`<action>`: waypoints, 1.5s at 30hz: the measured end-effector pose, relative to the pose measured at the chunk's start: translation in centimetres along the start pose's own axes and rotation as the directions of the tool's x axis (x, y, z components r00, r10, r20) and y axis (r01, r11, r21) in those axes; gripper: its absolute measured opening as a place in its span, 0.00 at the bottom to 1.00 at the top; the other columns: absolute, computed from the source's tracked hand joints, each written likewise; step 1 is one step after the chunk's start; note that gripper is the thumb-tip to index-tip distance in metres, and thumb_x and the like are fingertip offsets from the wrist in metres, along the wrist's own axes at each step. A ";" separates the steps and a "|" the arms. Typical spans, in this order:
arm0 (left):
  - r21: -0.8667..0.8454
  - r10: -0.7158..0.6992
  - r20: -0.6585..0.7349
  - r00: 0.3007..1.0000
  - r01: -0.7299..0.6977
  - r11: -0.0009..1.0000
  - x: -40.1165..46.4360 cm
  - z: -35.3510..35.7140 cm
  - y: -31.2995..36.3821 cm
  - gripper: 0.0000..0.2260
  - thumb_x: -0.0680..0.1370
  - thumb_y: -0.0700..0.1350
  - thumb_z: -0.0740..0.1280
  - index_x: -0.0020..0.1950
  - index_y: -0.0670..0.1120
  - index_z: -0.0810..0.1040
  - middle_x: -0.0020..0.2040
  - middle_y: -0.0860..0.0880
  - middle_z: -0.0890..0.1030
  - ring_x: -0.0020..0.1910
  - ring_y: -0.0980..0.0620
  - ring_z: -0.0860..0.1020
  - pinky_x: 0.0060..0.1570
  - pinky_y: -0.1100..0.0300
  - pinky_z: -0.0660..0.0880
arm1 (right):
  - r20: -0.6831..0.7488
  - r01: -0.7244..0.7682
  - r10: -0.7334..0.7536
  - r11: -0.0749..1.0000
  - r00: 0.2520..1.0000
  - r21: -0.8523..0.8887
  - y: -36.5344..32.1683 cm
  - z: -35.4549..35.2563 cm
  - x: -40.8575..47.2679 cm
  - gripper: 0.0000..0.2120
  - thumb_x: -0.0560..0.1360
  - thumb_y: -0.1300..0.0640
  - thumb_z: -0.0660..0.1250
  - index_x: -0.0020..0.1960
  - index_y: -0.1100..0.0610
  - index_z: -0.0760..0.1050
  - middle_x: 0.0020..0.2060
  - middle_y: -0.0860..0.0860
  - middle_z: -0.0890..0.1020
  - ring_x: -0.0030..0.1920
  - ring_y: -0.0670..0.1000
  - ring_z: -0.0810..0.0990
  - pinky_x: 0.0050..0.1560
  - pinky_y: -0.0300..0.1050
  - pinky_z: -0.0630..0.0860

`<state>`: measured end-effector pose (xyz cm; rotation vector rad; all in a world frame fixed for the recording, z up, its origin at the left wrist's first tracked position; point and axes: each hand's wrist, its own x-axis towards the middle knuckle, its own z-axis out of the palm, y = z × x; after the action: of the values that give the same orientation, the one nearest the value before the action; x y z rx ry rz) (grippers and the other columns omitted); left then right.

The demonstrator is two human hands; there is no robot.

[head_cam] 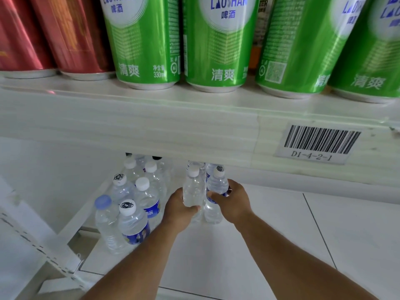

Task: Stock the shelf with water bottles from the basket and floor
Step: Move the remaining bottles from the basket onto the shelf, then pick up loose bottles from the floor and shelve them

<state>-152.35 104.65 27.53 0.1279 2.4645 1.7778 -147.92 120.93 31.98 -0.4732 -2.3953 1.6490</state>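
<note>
Two clear water bottles stand upright side by side on the low white shelf (pixel 270 213), partly under the shelf board above. My left hand (pixel 178 210) grips the left bottle (pixel 193 188), which has a plain white cap. My right hand (pixel 234 201) wraps the right bottle (pixel 217 182), whose white cap carries a black scribble and whose label is blue. To the left stands a cluster of several more water bottles (pixel 134 204), white-capped and one blue-capped (pixel 103 202). No basket is in view.
The upper shelf board (pixel 151 126) hangs low over the bottles, with a barcode tag (pixel 318 144) at its right. On it stand green beer cans (pixel 216 44) and red cans (pixel 71 35). A white slotted upright (pixel 41 247) runs diagonally at lower left.
</note>
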 end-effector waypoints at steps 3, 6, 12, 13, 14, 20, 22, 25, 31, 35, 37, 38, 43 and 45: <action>-0.005 0.000 0.006 1.000 0.000 1.000 0.1 -0.1 -0.2 0.21 0.68 0.37 0.76 0.49 0.60 0.74 0.46 0.61 0.80 0.45 0.65 0.77 0.39 0.70 0.71 | 0.013 0.015 -0.015 1.000 1.000 0.000 0.2 0.1 0.1 0.08 0.68 0.59 0.76 0.44 0.53 0.80 0.29 0.39 0.80 0.30 0.36 0.77 0.29 0.26 0.69; -0.001 0.005 0.012 1.000 -0.005 1.000 0.2 0.0 -0.5 0.21 0.68 0.38 0.76 0.49 0.62 0.73 0.46 0.62 0.79 0.45 0.66 0.77 0.39 0.72 0.70 | 0.012 0.019 -0.019 1.000 1.000 -0.005 0.3 0.0 0.1 0.09 0.67 0.58 0.76 0.45 0.52 0.80 0.30 0.41 0.80 0.30 0.36 0.77 0.28 0.27 0.70; 0.052 -0.029 0.047 0.998 0.027 0.998 0.2 0.0 -1.3 0.22 0.69 0.41 0.77 0.55 0.60 0.72 0.48 0.64 0.77 0.48 0.62 0.77 0.42 0.69 0.71 | 0.029 -0.012 0.013 0.999 1.000 -0.038 0.5 0.1 -0.3 0.12 0.66 0.54 0.77 0.42 0.45 0.75 0.32 0.35 0.80 0.32 0.35 0.78 0.27 0.26 0.69; 0.061 -0.042 0.055 0.998 0.039 0.997 0.1 0.0 -1.5 0.22 0.69 0.42 0.77 0.54 0.62 0.72 0.48 0.65 0.76 0.49 0.63 0.76 0.43 0.69 0.70 | 0.029 -0.022 0.023 0.999 0.999 -0.037 0.5 0.1 -0.4 0.12 0.66 0.54 0.77 0.43 0.45 0.74 0.32 0.36 0.80 0.32 0.35 0.78 0.28 0.26 0.69; 0.066 -0.057 0.062 0.996 0.053 0.996 0.0 -0.1 -1.6 0.23 0.69 0.42 0.77 0.54 0.63 0.72 0.49 0.67 0.76 0.50 0.64 0.75 0.43 0.70 0.70 | 0.030 -0.033 0.034 0.999 0.999 -0.035 0.6 0.1 -0.5 0.13 0.66 0.53 0.77 0.44 0.44 0.74 0.33 0.38 0.80 0.34 0.35 0.78 0.28 0.27 0.69; 0.199 -0.158 0.084 0.984 0.139 0.970 -2.1 -0.9 -1.4 0.36 0.71 0.48 0.75 0.75 0.50 0.62 0.70 0.51 0.71 0.68 0.52 0.71 0.61 0.59 0.71 | 0.054 -0.144 0.149 0.985 0.987 -0.094 1.0 -0.7 -1.9 0.30 0.71 0.46 0.75 0.69 0.50 0.69 0.60 0.45 0.78 0.58 0.50 0.78 0.41 0.32 0.72; 0.260 -0.148 0.117 0.982 0.114 0.959 -3.5 -1.4 -0.8 0.34 0.72 0.49 0.73 0.75 0.50 0.62 0.71 0.49 0.71 0.60 0.58 0.72 0.56 0.63 0.69 | 0.045 -0.196 0.205 0.967 0.978 -0.164 1.0 -0.9 -3.3 0.40 0.74 0.44 0.71 0.79 0.54 0.57 0.74 0.51 0.69 0.70 0.53 0.72 0.56 0.39 0.71; 0.376 -0.121 0.202 0.972 0.037 0.926 -5.9 -2.3 0.2 0.34 0.74 0.52 0.71 0.77 0.49 0.61 0.73 0.50 0.68 0.62 0.60 0.70 0.57 0.65 0.67 | 0.027 -0.210 0.226 0.937 0.974 -0.280 0.9 -1.1 -6.4 0.39 0.77 0.43 0.66 0.80 0.56 0.53 0.76 0.53 0.65 0.72 0.54 0.69 0.65 0.45 0.69; 0.709 -0.023 0.443 0.896 -0.334 0.620 -11.3 -4.2 2.2 0.35 0.76 0.55 0.65 0.79 0.51 0.54 0.80 0.50 0.56 0.76 0.47 0.60 0.70 0.51 0.64 | 0.032 -0.031 0.077 0.704 0.997 -0.709 0.9 -1.3 -14.5 0.35 0.78 0.38 0.58 0.79 0.54 0.56 0.78 0.52 0.61 0.77 0.56 0.60 0.74 0.50 0.60; 0.737 0.009 0.539 0.842 -0.477 0.479 -15.2 -4.1 3.2 0.33 0.77 0.54 0.63 0.79 0.51 0.54 0.80 0.49 0.54 0.76 0.46 0.58 0.70 0.49 0.63 | 0.017 -0.029 0.074 0.586 0.997 -0.810 1.2 -1.6 -20.0 0.37 0.79 0.36 0.55 0.81 0.53 0.50 0.80 0.52 0.54 0.80 0.55 0.51 0.78 0.52 0.51; 0.725 0.004 0.582 0.813 -0.521 0.450 -17.1 -3.5 3.6 0.32 0.77 0.55 0.63 0.79 0.51 0.54 0.80 0.49 0.53 0.77 0.45 0.58 0.70 0.49 0.63 | -0.001 -0.043 0.075 0.551 0.997 -0.833 1.4 -2.3 -22.8 0.37 0.79 0.36 0.55 0.80 0.54 0.51 0.80 0.53 0.55 0.79 0.55 0.51 0.78 0.52 0.51; 0.717 -0.001 0.604 0.797 -0.543 0.437 -18.1 -3.0 3.7 0.32 0.78 0.55 0.62 0.79 0.51 0.54 0.80 0.49 0.53 0.77 0.45 0.58 0.70 0.48 0.63 | -0.015 -0.057 0.083 0.538 0.996 -0.841 1.6 -2.8 -24.3 0.37 0.78 0.36 0.56 0.80 0.54 0.53 0.80 0.53 0.56 0.79 0.56 0.52 0.78 0.53 0.52; 0.649 -0.015 0.708 0.706 -0.642 0.409 -23.4 1.0 4.4 0.32 0.77 0.56 0.63 0.79 0.52 0.54 0.80 0.50 0.53 0.77 0.45 0.57 0.70 0.49 0.62 | -0.147 -0.203 0.146 0.546 0.978 -0.812 4.2 -6.3 -31.7 0.34 0.77 0.37 0.57 0.76 0.56 0.60 0.74 0.53 0.66 0.76 0.58 0.60 0.74 0.54 0.60; 0.611 -0.024 0.753 0.658 -0.685 0.397 -26.1 3.0 4.3 0.33 0.76 0.56 0.63 0.79 0.53 0.55 0.80 0.51 0.53 0.76 0.45 0.58 0.70 0.49 0.62 | -0.199 -0.275 0.196 0.547 0.960 -0.790 6.0 -7.7 -35.0 0.36 0.76 0.36 0.58 0.77 0.55 0.59 0.75 0.54 0.65 0.76 0.58 0.59 0.74 0.54 0.60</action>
<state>-126.01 105.54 31.54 1.2437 2.4977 0.0883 -111.85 116.78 29.88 -1.0153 -3.0028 0.4035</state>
